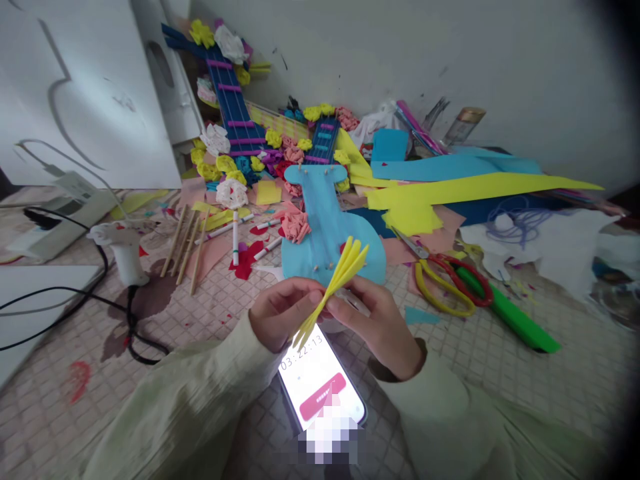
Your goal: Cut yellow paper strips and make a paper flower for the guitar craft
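Note:
A bundle of folded yellow crepe paper (345, 268) is pinched at its middle between both hands, its ends fanning out above and below. My left hand (287, 308) closes on it from the left, thumb and fingertips together. From the right, my right hand (377, 317) grips the same paper between thumb and fingers. Just beyond the hands lies a light blue paper-covered guitar shape (325, 220) with small pegs and strings. Below the paper rests a lit phone (325, 380) showing a timer, its lower end blurred out.
Scissors (450, 283) and a green cutter (525, 320) lie at right. At left are wooden sticks (186, 243), a white glue gun (120, 253) with black cable, and a power strip (70, 207). Dark blue guitar shapes (233, 100), paper flowers (231, 193) and yellow paper strips (480, 190) crowd the back.

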Demonstrator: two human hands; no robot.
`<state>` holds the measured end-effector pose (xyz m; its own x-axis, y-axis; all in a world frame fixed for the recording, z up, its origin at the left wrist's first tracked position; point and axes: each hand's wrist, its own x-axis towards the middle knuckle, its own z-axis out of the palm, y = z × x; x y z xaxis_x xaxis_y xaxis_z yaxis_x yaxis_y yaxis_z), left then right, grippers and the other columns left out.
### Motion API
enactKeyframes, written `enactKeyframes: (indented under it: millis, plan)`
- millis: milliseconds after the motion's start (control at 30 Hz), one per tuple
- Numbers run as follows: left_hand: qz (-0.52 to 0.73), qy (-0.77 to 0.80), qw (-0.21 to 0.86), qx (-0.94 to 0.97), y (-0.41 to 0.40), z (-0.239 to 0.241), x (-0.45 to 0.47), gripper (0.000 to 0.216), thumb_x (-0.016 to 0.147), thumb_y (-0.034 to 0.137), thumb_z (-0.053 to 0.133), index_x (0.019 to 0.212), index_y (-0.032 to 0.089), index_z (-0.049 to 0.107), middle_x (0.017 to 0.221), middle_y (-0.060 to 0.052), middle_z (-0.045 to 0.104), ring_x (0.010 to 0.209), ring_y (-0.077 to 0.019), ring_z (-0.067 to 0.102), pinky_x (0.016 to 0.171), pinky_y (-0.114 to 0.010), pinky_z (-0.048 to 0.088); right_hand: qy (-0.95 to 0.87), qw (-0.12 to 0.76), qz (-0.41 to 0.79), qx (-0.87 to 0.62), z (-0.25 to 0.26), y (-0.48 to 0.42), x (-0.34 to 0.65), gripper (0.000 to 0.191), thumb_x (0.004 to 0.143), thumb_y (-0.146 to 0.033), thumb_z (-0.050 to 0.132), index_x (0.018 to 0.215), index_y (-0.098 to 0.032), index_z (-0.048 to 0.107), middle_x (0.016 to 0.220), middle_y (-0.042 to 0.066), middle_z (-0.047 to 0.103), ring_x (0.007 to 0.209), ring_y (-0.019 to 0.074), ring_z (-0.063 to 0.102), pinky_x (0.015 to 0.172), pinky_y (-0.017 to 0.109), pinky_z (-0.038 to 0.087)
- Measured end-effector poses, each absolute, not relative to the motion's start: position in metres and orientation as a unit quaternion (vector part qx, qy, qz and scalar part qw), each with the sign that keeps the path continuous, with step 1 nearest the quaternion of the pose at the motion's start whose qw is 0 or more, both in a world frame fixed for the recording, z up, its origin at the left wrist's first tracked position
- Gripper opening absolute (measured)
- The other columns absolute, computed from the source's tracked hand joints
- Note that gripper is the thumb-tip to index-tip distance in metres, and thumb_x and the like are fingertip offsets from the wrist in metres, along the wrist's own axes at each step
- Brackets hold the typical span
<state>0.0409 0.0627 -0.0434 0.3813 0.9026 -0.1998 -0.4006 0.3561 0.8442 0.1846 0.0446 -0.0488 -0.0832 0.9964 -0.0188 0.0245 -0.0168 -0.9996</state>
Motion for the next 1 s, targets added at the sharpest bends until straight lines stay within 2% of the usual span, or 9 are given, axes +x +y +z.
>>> enactKeyframes:
  millis: [167,433,633,867,1000]
  plan:
    - [0.423,0.360,0.749,0.362,0.0632,-0.0476,0.0391,0.015,0.063,0.027,0.071,0.071,0.017,0.065,0.060,0.003,0.066,0.054,-0.0075,0.059,0.057,-0.019,0.047,-0.514,0.469,0.525,-0.489,-0.0461,0.0447,0.1841,0.018,0.070,-0.033,0.061,0.078,-0.017,0.057,0.074,0.001,0.060,0.070,0.0145,0.057,0.061,0.026,0.047]
    - [0.433,0.377,0.712,0.404,0.0639,-0.0491,0.0384,0.015,0.062,0.030,0.070,0.070,0.017,0.067,0.057,0.003,0.061,0.048,-0.0060,0.050,0.047,-0.018,0.037,-0.536,0.451,0.499,-0.510,-0.0459,0.0445,0.1857,0.019,0.071,-0.036,0.060,0.076,-0.018,0.056,0.068,0.001,0.057,0.066,0.0137,0.054,0.057,0.025,0.045]
    - [0.438,0.387,0.713,0.387,0.0651,-0.0515,0.0377,0.018,0.061,0.033,0.070,0.068,0.016,0.066,0.067,0.000,0.063,0.055,-0.0085,0.053,0.050,-0.020,0.038,-0.528,0.456,0.513,-0.499,-0.0476,0.0453,0.1861,0.020,0.071,-0.036,0.061,0.078,-0.018,0.057,0.077,0.002,0.060,0.071,0.0147,0.056,0.064,0.027,0.046]
    - [0.441,0.409,0.679,0.421,0.0624,-0.0461,0.0408,0.020,0.056,0.028,0.074,0.066,0.014,0.064,0.059,0.001,0.062,0.055,-0.0074,0.054,0.053,-0.018,0.040,-0.521,0.447,0.518,-0.510,-0.0450,0.0450,0.1840,0.021,0.064,-0.032,0.067,0.074,-0.017,0.055,0.068,-0.001,0.056,0.064,0.0121,0.052,0.058,0.023,0.043]
    - [0.430,0.420,0.681,0.418,0.0620,-0.0431,0.0419,0.017,0.058,0.027,0.072,0.063,0.014,0.062,0.053,0.003,0.059,0.047,-0.0055,0.050,0.047,-0.017,0.038,-0.532,0.432,0.513,-0.517,-0.0473,0.0445,0.1842,0.022,0.066,-0.032,0.066,0.076,-0.017,0.055,0.065,-0.001,0.053,0.061,0.0115,0.049,0.053,0.022,0.041]
